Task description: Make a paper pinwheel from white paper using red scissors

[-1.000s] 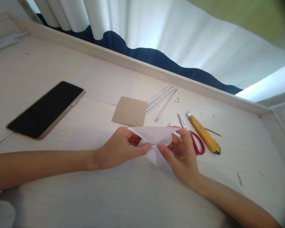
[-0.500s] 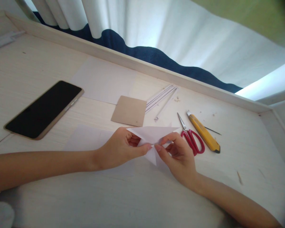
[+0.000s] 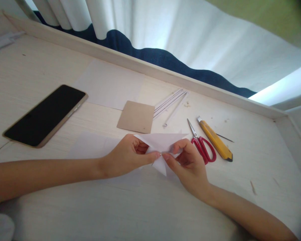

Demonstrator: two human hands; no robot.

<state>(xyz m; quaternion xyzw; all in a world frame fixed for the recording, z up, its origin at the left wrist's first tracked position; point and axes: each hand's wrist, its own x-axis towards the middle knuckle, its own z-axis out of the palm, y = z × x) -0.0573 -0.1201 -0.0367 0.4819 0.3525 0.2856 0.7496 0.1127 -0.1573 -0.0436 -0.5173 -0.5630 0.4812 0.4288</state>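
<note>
A folded white paper piece (image 3: pixel 161 142) with pointed corners is held just above the pale wooden desk (image 3: pixel 65 207). My left hand (image 3: pixel 126 155) pinches its left side between thumb and fingers. My right hand (image 3: pixel 188 164) pinches it from the right, thumb tip almost touching my left thumb at the paper's lower middle. Both hands are closed on the paper. A flat white sheet (image 3: pixel 90 147) lies on the desk under my left hand.
A black phone (image 3: pixel 46 114) lies at left. A brown card square (image 3: pixel 136 117) and thin white strips (image 3: pixel 170 103) sit behind the hands. Red-handled scissors (image 3: pixel 202 144) and a yellow utility knife (image 3: pixel 214 139) lie to the right. Another white sheet (image 3: pixel 110 85) lies further back. Curtains hang behind the desk's raised edge.
My right-hand fingers have slid leftward along the paper toward the centre, uncovering the scissors; my left hand has kept its grip in place.
</note>
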